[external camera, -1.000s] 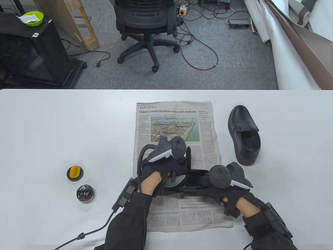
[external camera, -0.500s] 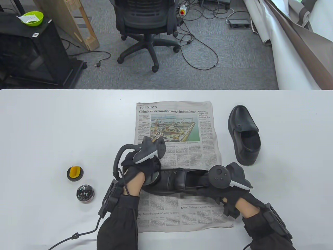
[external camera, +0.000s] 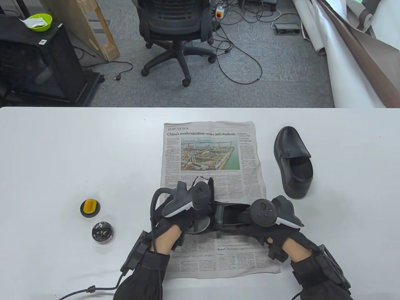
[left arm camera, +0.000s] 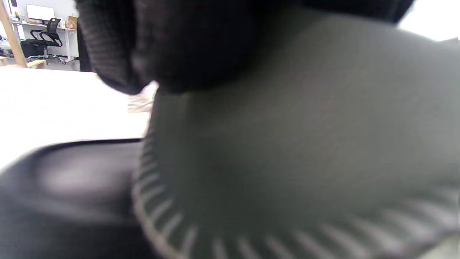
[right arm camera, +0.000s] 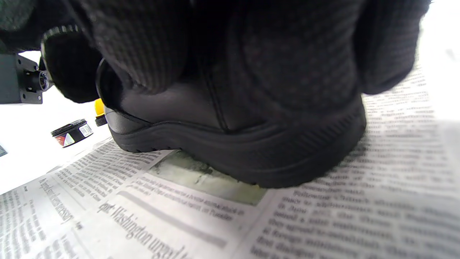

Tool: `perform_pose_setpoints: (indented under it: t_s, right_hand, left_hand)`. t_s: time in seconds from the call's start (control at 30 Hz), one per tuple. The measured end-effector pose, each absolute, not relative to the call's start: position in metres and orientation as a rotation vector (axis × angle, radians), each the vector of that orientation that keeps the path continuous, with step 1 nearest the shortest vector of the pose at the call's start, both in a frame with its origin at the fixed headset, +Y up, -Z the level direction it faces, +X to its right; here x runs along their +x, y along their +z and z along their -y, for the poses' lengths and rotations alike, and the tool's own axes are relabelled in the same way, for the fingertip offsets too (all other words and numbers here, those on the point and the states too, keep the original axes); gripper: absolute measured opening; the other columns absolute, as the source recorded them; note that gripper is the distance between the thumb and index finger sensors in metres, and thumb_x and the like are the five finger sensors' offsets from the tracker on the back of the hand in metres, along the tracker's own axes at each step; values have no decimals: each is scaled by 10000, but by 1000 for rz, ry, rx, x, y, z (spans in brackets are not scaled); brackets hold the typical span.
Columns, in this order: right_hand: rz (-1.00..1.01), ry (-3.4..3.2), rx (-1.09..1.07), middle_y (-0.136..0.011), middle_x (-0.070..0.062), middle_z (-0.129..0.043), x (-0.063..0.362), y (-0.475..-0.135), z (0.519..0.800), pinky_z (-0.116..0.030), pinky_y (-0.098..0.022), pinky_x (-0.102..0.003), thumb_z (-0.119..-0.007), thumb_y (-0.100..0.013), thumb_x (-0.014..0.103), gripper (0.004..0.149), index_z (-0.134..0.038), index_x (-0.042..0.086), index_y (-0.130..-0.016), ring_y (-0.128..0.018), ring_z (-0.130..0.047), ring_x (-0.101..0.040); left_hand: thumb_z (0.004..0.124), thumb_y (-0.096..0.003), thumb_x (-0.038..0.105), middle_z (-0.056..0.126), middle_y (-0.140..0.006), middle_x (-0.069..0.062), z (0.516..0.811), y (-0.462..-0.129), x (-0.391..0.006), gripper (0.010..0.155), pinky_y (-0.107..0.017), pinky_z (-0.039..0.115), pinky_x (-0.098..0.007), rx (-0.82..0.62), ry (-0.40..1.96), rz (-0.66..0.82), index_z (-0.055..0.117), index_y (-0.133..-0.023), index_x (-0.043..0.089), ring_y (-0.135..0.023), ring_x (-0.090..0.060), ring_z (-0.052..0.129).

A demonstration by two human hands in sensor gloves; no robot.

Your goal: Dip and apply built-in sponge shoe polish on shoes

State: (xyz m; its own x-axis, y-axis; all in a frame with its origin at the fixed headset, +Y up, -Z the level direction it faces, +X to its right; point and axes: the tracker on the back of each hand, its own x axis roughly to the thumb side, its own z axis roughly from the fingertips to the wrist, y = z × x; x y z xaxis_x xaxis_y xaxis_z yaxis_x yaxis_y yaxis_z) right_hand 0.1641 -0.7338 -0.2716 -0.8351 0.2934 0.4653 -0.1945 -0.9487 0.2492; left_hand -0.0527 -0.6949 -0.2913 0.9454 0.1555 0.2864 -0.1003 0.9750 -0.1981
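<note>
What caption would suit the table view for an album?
Right hand steadies a black shoe on newspaper while left hand presses a sponge applicator to it.

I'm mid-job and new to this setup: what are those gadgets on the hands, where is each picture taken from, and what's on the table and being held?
Those are human hands in black sensor gloves; the controller-like gadgets are trackers strapped to their backs. One camera looks down at the table; one sits on each wrist. The left hand presses a round grey sponge applicator on a black shoe lying on the newspaper. The right hand grips that shoe's heel. A second shoe, the polish tin and a yellow-centred lid lie on the white table.
</note>
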Motion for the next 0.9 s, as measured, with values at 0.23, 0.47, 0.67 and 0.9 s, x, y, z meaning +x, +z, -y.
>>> perform_pose_setpoints:
  t_s: [0.23, 0.47, 0.67, 0.9]
  right_hand:
    - [-274, 2780, 760, -598, 1, -905, 163, -271, 734, -897, -433, -389, -851, -341, 544, 419, -904, 270, -654, -195, -1016, -78]
    - [-274, 2779, 764, -596, 0, -906, 163, -271, 733, -898, -432, -390, -851, -340, 544, 419, -904, 271, -654, -193, -1018, -79]
    - [-265, 2789, 754, -595, 0, -907, 163, -270, 734, -898, -432, -390, -850, -341, 545, 417, -905, 270, -650, -193, -1018, -80]
    - [-262, 2794, 746, -596, 1, -905, 164, -270, 734, -897, -433, -391, -851, -339, 546, 420, -904, 267, -648, -197, -1018, -81]
  left_hand:
    - [845, -402, 533, 1004, -526, 54, 701, -291, -35, 558, -478, 899, -388, -177, 62, 306, 801, -901, 290, -148, -38, 995]
    - [841, -410, 528, 1004, -539, 48, 705, -291, -64, 556, -489, 892, -401, -239, -88, 225, 802, -906, 279, -163, -51, 1003]
    - [853, -408, 528, 1005, -548, 43, 707, -295, -105, 556, -501, 887, -408, -280, -173, 87, 808, -906, 284, -171, -56, 1007]
    - [878, -407, 497, 1012, -527, 45, 693, -291, -125, 535, -507, 887, -406, -185, -316, 9, 828, -892, 276, -150, -50, 1003]
